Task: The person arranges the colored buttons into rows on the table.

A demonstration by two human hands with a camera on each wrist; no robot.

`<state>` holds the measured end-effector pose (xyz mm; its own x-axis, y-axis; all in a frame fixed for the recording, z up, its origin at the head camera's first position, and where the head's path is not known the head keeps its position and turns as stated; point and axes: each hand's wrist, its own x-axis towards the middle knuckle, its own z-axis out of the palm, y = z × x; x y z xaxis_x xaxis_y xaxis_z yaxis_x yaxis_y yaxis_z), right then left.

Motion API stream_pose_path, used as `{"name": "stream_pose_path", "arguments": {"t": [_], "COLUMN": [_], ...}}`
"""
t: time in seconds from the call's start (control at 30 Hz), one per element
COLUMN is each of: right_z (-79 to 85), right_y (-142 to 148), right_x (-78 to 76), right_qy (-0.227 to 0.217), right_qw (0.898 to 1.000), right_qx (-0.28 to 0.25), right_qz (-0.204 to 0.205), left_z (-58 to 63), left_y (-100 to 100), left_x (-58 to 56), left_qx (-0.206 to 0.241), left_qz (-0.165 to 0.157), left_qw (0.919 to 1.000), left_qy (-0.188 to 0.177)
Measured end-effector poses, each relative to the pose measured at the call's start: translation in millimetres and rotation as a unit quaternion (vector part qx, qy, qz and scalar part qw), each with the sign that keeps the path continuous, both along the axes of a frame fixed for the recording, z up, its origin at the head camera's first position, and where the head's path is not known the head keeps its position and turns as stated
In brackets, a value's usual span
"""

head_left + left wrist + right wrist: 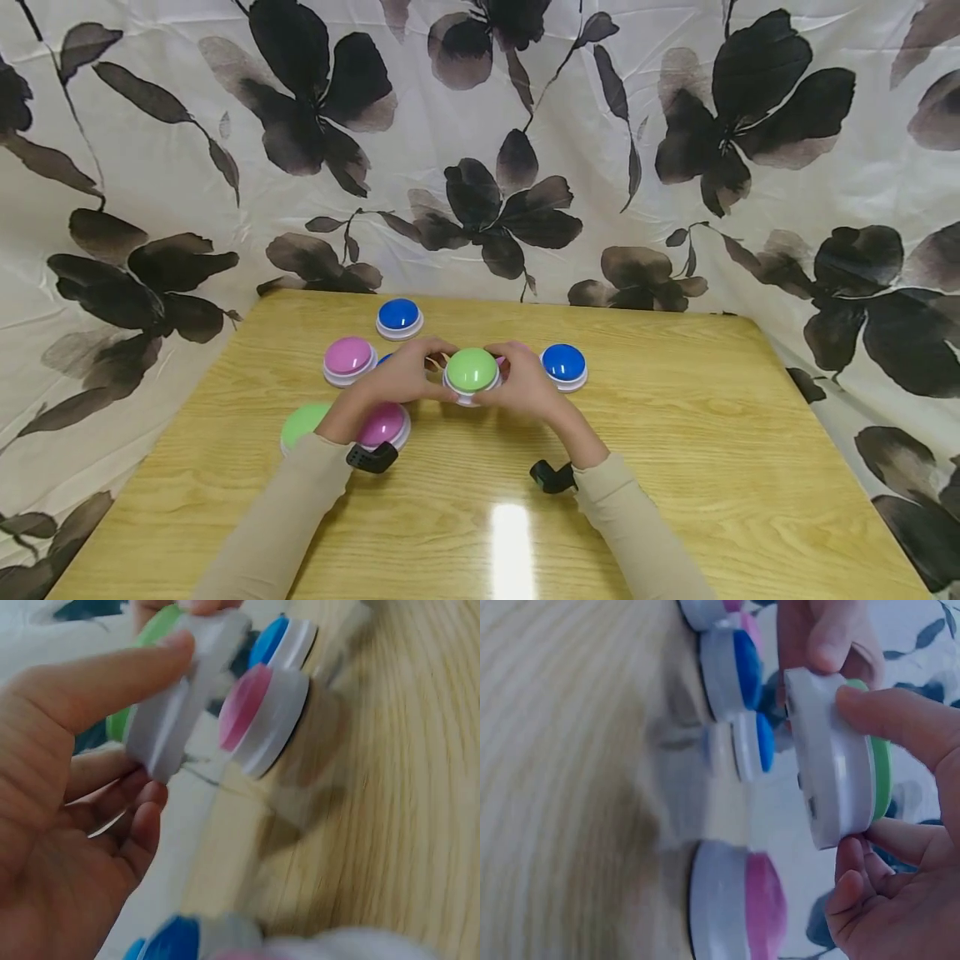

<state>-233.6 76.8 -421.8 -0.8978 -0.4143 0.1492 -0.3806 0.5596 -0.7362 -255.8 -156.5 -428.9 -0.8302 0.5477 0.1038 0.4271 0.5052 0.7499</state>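
Note:
A round green push button (pixel 472 371) with a white base is held up off the table between both hands. My left hand (pixel 402 372) grips its left side, the thumb pressed on the white rim (pixel 176 712) and the fingers beneath in the left wrist view. From the right, my right hand (pixel 529 382) pinches the same button, with its thumb on the white casing (pixel 832 765) in the right wrist view. Behind it stand a pink button (pixel 259 724), mostly covered by the right hand in the head view, and a blue button (pixel 564 363) beside that hand.
Around the left arm lie a green button (pixel 302 424) and two pink buttons (pixel 383 423), (pixel 348 358). Farther back is a blue button (pixel 399 316); another blue one (pixel 385 358) is mostly hidden behind the left hand. A flowered cloth (pixel 480 108) borders the wooden table (pixel 675 417).

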Motion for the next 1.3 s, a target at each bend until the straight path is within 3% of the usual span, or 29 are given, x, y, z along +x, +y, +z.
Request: {"name": "stream_pose_path", "arguments": {"t": [0.23, 0.47, 0.7, 0.9, 1.07, 1.3], "right_z": [8.7, 18.9, 23.2, 18.8, 14.7, 13.2], "right_y": [16, 34, 48, 52, 55, 70], "right_x": [-1.5, 3.5, 9.0, 10.9, 12.3, 14.2], "right_qy": [0.01, 0.01, 0.0, -0.033, -0.024, -0.047], "right_qw": [1.0, 0.999, 0.997, 0.994, 0.993, 0.992], "right_qx": [-0.016, -0.043, -0.071, -0.071, -0.067, -0.099], "right_qz": [-0.003, -0.017, -0.036, -0.072, -0.093, -0.07], "left_z": [-3.4, -0.8, -4.0, -1.9, -1.6, 0.5], "left_y": [18, 40, 57, 66, 68, 75], "left_x": [-0.3, -1.2, -3.1, -3.3, -3.6, -5.6], "left_qx": [0.024, 0.071, 0.108, 0.102, 0.106, 0.099], "left_qz": [0.027, 0.015, 0.005, -0.015, -0.023, -0.023], "left_qw": [0.9986, 0.9954, 0.9934, 0.9935, 0.993, 0.994], "left_qy": [0.038, 0.063, 0.04, 0.05, 0.046, 0.041]}}
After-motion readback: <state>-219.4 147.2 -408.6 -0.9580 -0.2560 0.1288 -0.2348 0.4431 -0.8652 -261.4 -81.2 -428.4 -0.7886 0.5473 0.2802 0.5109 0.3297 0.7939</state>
